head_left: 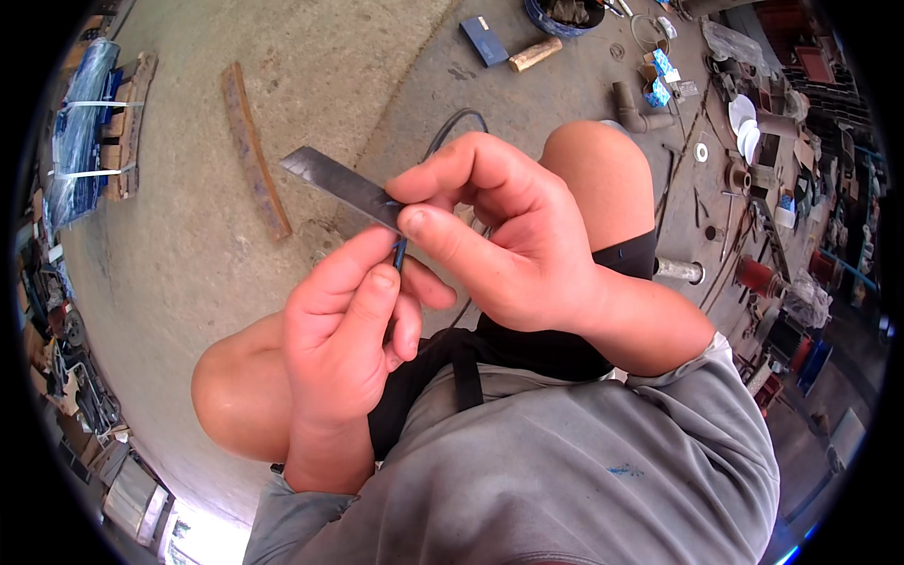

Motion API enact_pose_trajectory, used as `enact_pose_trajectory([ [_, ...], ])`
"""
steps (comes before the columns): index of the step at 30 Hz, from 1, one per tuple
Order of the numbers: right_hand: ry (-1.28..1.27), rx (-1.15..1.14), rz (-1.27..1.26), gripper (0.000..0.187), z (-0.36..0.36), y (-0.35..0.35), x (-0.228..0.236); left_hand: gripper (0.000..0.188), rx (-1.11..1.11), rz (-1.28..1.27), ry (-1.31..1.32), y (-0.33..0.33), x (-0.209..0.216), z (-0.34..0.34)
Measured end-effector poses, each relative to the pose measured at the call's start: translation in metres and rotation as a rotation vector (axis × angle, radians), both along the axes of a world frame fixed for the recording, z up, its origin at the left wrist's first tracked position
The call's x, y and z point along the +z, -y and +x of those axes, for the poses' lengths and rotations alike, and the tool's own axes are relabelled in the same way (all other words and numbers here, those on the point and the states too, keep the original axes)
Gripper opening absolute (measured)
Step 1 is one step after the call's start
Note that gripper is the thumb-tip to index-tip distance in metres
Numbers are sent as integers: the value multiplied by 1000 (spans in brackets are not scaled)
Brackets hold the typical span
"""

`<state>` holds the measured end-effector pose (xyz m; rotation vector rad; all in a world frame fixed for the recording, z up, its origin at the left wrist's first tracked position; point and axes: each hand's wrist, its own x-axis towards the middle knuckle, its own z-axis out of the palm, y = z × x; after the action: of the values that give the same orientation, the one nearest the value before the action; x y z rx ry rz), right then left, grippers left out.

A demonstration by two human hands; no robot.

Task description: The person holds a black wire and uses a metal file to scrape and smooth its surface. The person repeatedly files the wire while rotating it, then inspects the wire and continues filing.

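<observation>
My right hand (513, 231) pinches a flat dark metal blade (334, 181) between thumb and forefinger. The blade's slanted end points up and to the left, away from the fingers. Just below it, my left hand (334, 325) is closed on a thin dark cable (459, 117) with a bluish part showing between the two hands. The cable passes behind my right hand and arches up beyond it. The blade's near end lies against the cable, or very close to it; the fingers partly hide that spot.
A rusty curved metal strip (252, 151) lies on the concrete floor at the left. Far ahead are a blue box (484, 41), a short wooden piece (536, 55) and a blue basin (565, 17). Tools and a pipe elbow (642, 115) are scattered at the right. A wrapped bundle (83, 141) stands far left.
</observation>
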<state>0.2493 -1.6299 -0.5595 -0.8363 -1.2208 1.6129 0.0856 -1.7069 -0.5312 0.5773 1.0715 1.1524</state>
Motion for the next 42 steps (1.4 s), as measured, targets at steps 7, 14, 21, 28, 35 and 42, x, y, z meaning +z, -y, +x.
enact_pose_trajectory([
  [7, 43, 56, -53, 11, 1, 2, 3, 35, 22, 50, 10, 4, -8, 1],
  [14, 45, 17, 29, 12, -3, 2, -1, 41, -25, -40, 133, 0, 4, -4],
  [21, 14, 12, 27, 12, -2, 5, 0, 44, -89, -39, 271, -4, 7, -7],
  [28, 31, 94, -3, 14, 3, 4, 2, 32, -85, -84, 131, -9, 12, 1],
  [35, -2, 196, -228, 12, 5, 3, 14, 28, -100, -54, 94, -7, 6, -1],
  [42, -244, -63, -349, 18, 4, -10, 3, 41, -53, -62, 77, -9, 9, 1],
])
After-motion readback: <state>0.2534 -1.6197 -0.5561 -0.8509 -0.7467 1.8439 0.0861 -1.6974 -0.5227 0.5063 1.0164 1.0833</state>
